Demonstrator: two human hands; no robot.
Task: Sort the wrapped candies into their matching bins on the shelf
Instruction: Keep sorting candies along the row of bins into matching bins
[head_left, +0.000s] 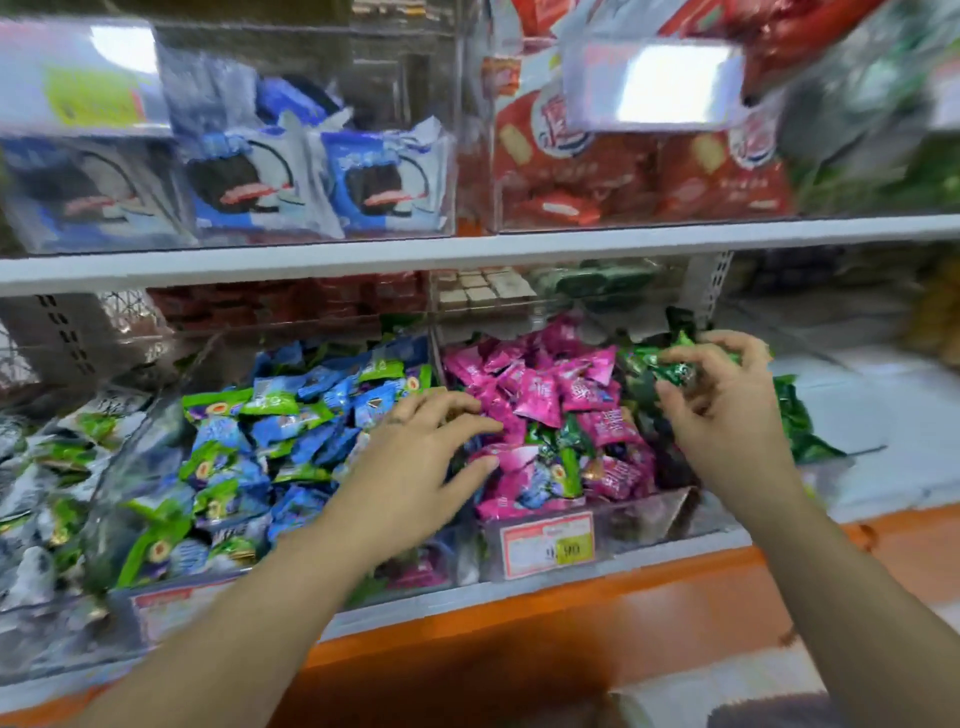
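The right hand (727, 410) is up at 2 o'clock in the view. Its fingers and thumb are curled round a shiny green candy (670, 366) and pinch it. It may hold more than one, but the picture is too blurry to tell. The left hand (415, 447) is near the middle and reaches over the pink candies (540, 395). Its fingers are stretched out and loose, and I see nothing in them.

The pink candies fill the pink bin (623, 525) in the middle. At 9 o'clock from it lie the blue candies (311, 415), mixed with light green ones. At 3 o'clock from it is the green pile (795, 421), just beside the right hand.

I think the step now is to take green candy out of the pink bin and put it on the green pile. To do it well, the right hand should go toward 3 o'clock, get low over the green pile, and only then let go, so nothing rolls away. A stray green candy (569, 457) lies among the pink ones, at 4 o'clock from the left fingertips. The left hand should pinch just that one and lift it slowly, so no pink candy comes along.
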